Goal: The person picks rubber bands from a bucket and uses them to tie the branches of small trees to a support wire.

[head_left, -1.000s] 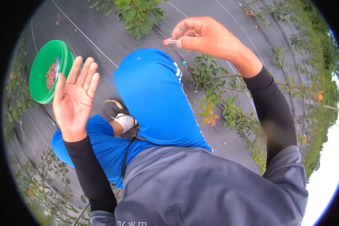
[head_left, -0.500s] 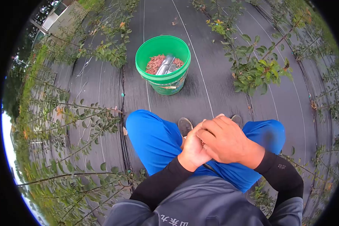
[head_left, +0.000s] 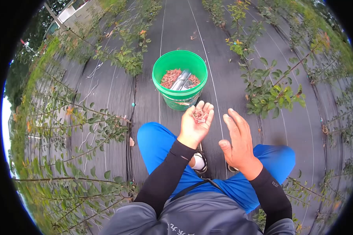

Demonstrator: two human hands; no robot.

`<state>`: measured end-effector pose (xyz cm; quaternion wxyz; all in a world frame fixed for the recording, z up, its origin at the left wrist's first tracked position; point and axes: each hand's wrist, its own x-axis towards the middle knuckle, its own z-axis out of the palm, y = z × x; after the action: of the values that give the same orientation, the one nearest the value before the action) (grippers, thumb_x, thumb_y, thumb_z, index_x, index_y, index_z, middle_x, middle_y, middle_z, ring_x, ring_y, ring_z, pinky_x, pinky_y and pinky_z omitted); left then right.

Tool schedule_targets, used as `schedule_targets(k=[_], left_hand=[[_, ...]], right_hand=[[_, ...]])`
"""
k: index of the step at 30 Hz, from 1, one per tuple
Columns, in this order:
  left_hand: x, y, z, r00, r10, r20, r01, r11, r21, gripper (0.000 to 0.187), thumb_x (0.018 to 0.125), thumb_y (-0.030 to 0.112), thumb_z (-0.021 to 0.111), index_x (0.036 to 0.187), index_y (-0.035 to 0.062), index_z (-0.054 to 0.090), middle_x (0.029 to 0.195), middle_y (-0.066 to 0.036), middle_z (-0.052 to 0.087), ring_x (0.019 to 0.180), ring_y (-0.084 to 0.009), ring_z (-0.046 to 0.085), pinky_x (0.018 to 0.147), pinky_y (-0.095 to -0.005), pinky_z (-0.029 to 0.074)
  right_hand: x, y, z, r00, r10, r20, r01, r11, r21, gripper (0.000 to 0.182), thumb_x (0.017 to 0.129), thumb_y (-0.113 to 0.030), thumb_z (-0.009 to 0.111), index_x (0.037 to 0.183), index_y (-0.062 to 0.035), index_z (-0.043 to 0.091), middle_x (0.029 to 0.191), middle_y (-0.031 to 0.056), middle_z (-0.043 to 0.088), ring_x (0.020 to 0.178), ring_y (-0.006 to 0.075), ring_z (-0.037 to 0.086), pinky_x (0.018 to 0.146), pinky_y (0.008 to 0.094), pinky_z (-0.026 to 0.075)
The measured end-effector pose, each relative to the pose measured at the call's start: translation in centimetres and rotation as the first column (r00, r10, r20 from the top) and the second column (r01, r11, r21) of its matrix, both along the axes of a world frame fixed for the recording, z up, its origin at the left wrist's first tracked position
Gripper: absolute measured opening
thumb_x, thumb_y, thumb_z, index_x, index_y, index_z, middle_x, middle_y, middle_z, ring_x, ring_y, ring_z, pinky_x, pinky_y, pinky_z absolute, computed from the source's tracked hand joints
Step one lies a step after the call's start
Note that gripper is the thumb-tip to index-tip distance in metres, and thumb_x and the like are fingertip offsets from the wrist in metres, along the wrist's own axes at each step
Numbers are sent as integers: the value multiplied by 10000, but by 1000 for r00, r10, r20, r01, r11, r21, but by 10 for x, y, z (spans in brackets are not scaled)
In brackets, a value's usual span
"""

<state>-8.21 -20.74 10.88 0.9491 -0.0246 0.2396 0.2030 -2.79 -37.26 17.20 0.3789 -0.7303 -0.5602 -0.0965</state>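
Observation:
My left hand [head_left: 193, 125] is cupped palm up and holds a small heap of thin reddish-pink pieces [head_left: 200, 115], too small to name. To its right, my right hand [head_left: 240, 143] is raised with thumb and fingers apart and nothing in it. Just beyond the left hand stands a green bucket [head_left: 179, 93]. Inside it lie many similar reddish pieces [head_left: 171, 78] and a shiny silvery plastic packet [head_left: 181, 80], whose contents I cannot make out. The hands are apart from each other.
Black ground sheet [head_left: 219, 98] with pale lines runs under the bucket. Leafy young plants [head_left: 272, 84] reach in on the right, and more branches [head_left: 94, 121] lean in on the left. My blue-trousered knees [head_left: 155, 143] are bent on both sides.
My hands were clasped together and have separated. The left has turned palm up toward the bucket, showing the reddish pieces; the right has opened and moved aside. The view has shifted slightly.

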Motion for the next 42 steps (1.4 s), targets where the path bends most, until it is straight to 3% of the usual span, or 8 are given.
schedule_targets(k=[5,9,13,18,23,27,29,42], left_hand=[[96,125,-14,924,90,-373,78,907,413,673,921,496,280,1353,-19,244,1352,-129,371,1246,-270,334,1076,-391,197],[111,222,-100,878,253,-407,351,239,905,561,934,388,288,1220,-73,433,1215,-183,503,1101,-265,493,966,-329,338],[83,194,-110,569,644,-512,782,-616,95,569,912,466,246,1220,77,525,1160,-223,550,1106,-373,501,937,-402,374],[87,176,-99,425,708,-564,826,-558,-77,653,895,546,215,1131,69,593,1072,-227,589,1016,-401,536,861,-449,406],[81,198,-115,535,647,-543,785,-619,35,599,916,489,268,1113,0,553,1079,-260,562,1024,-427,512,869,-443,378],[84,163,-89,440,690,-575,834,-551,-23,582,915,475,266,1136,18,550,1079,-252,567,1022,-421,518,869,-442,383],[83,172,-97,422,706,-570,840,-540,-47,550,914,467,262,1154,71,560,1089,-222,575,1018,-401,525,867,-424,392],[84,174,-97,384,726,-570,861,-504,-62,554,903,474,261,1178,101,563,1112,-199,580,1040,-378,530,888,-409,390]], right_hand=[[19,-38,5,988,-152,-27,149,984,-93,550,889,-426,467,1208,22,471,1250,237,427,1085,388,471,912,446,375],[61,-120,35,900,-397,-181,412,910,52,394,886,-306,513,1126,5,543,1100,179,550,931,270,580,815,370,452],[110,-218,25,550,-570,-611,545,799,-254,247,884,-142,463,1013,16,602,911,53,621,824,132,588,766,289,467],[150,-275,-90,387,-797,-463,-224,406,-886,236,798,-109,498,950,-29,658,881,62,650,801,160,607,709,328,473],[119,-300,-233,592,-765,-253,-549,-153,-822,222,703,-11,506,851,6,670,950,159,641,837,288,629,631,467,454],[82,-340,-302,641,-732,-232,-409,-69,-910,258,719,-14,492,933,6,636,803,187,635,782,312,647,637,418,489],[58,-346,-303,250,-968,-7,295,83,-952,270,733,-22,509,971,-31,637,895,211,636,873,345,621,716,409,491],[71,-371,-337,22,-956,-293,407,276,-871,180,693,-94,637,854,-13,626,865,224,622,894,381,589,761,428,466]])
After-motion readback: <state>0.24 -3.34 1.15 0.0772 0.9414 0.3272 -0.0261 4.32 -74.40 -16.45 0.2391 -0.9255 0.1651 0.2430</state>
